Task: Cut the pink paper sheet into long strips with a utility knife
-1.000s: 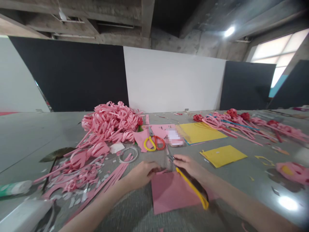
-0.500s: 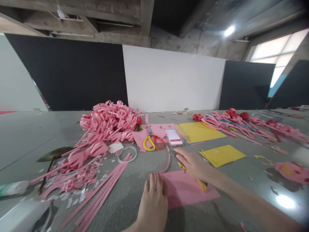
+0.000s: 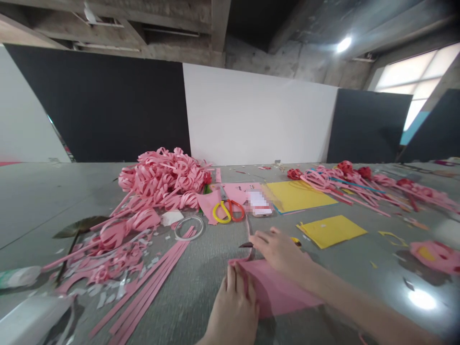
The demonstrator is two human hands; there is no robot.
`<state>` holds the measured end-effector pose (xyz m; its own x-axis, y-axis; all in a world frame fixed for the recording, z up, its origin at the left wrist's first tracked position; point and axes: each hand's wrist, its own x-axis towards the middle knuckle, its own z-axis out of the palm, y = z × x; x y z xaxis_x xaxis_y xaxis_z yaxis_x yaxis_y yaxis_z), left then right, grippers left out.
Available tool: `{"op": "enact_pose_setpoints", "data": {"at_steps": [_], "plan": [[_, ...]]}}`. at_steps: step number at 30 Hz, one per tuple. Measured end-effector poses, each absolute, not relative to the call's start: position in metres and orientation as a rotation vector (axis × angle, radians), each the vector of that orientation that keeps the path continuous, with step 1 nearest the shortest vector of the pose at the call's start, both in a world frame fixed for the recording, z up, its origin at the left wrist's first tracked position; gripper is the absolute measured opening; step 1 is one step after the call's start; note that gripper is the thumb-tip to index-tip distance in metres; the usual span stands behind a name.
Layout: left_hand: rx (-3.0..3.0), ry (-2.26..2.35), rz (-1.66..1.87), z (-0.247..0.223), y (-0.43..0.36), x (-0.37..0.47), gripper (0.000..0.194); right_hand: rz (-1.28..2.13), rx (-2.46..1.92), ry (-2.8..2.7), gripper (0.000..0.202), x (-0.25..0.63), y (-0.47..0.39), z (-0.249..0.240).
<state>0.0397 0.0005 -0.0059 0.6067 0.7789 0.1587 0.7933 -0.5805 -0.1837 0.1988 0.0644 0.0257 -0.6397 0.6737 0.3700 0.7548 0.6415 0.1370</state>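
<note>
A pink sheet (image 3: 283, 297) lies on the grey table in front of me. My left hand (image 3: 235, 302) presses its left end, fingers close together and bent over the edge. Just beyond those fingertips, a narrow pink strip (image 3: 247, 225) curls up toward the phone. My right hand (image 3: 280, 251) is closed around a utility knife (image 3: 246, 245) above the sheet's far edge. Its dark pointed blade points left, and a yellow-and-black handle end shows behind the hand. My palm and fingers hide the middle of the knife.
Scissors (image 3: 223, 212) and a phone (image 3: 259, 203) lie ahead. Left are a tape roll (image 3: 189, 228), cut pink strips (image 3: 151, 287), paper scraps and a heap of pink paper flowers (image 3: 163, 175). Yellow sheets (image 3: 332, 231) and more flowers (image 3: 330, 179) are at right.
My right hand has turned the knife, so its blade now points left and lies nearer my left fingertips. My left hand has shifted slightly right and down with the pink sheet.
</note>
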Motion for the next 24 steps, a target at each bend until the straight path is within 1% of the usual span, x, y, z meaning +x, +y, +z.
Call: {"op": "enact_pose_setpoints", "data": {"at_steps": [5,8,10,16,24], "plan": [[-2.656,-1.423,-0.168,-0.011,0.001,0.035,0.044,-0.566,-1.035,-2.617,0.014,0.199,0.063,0.021],[-2.678,-1.492,-0.168,-0.010,0.000,0.034,0.046,-0.662,-0.956,-2.643,0.016,0.198,0.061,0.016],[-2.694,-1.506,-0.106,-0.008,-0.001,0.034,0.048,-0.697,-0.925,-2.675,0.018,0.198,0.060,0.014],[-2.690,-1.487,0.047,-0.001,-0.003,0.035,0.050,-0.760,-0.930,-2.739,0.022,0.197,0.059,0.017],[-2.697,-1.461,-0.030,-0.004,-0.001,0.036,0.049,-0.738,-0.929,-2.753,0.021,0.194,0.057,0.018]]}}
